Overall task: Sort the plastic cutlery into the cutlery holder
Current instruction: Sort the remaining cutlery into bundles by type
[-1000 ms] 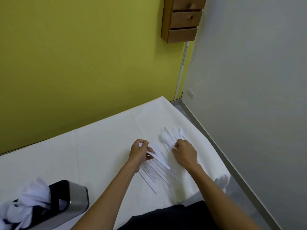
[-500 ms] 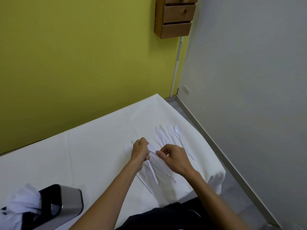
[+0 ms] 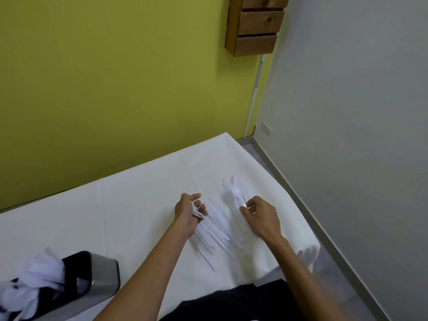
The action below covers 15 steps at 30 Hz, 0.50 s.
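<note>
White-clothed table [image 3: 139, 205] against a yellow-green wall [image 3: 92, 89], cutlery half sorted.
At lower left the holder [image 3: 104, 272] stands part-filled with white pieces. At lower centre the left hand [image 3: 188, 213] has its grip clenched round a few thin pieces. The cutlery [image 3: 220, 230] lies piled between the hands. The right hand [image 3: 261, 218] has its grip pinching one piece.

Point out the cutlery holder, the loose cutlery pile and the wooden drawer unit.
cutlery holder [image 3: 105, 274], head view, steel side wall.
loose cutlery pile [image 3: 215, 229], head view, handles between the hands.
wooden drawer unit [image 3: 254, 44], head view, lowest drawer front.
</note>
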Motion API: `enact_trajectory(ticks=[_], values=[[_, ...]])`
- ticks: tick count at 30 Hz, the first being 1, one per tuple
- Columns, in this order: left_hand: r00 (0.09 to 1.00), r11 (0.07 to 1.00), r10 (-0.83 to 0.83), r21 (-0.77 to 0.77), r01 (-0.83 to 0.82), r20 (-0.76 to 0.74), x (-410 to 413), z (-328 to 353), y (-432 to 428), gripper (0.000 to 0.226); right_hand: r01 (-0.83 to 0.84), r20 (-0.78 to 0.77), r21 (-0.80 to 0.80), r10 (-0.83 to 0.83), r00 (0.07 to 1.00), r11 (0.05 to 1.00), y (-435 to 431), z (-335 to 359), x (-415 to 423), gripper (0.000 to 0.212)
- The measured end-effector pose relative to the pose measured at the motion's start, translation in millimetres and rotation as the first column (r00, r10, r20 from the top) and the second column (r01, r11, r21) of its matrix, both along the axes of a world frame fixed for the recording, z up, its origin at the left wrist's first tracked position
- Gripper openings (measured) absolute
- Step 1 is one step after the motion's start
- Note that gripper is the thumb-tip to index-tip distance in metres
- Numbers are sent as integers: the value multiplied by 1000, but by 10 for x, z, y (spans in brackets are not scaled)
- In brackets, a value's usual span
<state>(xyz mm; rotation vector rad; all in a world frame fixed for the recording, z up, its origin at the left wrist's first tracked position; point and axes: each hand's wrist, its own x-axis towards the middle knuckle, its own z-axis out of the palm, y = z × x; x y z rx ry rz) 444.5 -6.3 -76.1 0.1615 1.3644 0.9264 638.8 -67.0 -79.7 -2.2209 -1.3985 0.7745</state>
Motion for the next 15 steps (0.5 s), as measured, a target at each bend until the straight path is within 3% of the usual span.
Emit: enact_trajectory(ticks=[3, 6, 8, 10, 12, 14, 15], values=[[997, 996, -79, 40, 80, -28, 15, -9, -12, 23, -164, -118, 57, 170, 978, 985, -85, 180, -273, 21], [953, 965, -227, 89, 248, -202, 63, 5, -8, 38, -313, -164, 88, 323, 932, 946, -114, 273, -542, 26], [932, 953, -217, 142, 266, -291, 81, 61, -28, 36, -330, -180, 105, 344, 921, 938, -100, 286, -637, 27], [956, 964, -115, 203, 173, -270, 67, 136, -34, 37, -296, -163, 150, 319, 934, 943, -89, 262, -677, 24], [992, 971, 45, 238, -15, -120, 17, 229, -14, 36, -199, -160, 215, 235, 959, 956, -99, 208, -690, 22], [985, 955, 168, 256, -152, -42, -44, 321, 17, 36, -13, -333, 187, 76, 940, 982, -122, 183, -723, 28], [978, 946, 203, 267, -186, -37, -65, 369, 17, 36, 89, -490, 96, -31, 871, 991, -130, 207, -779, 34]])
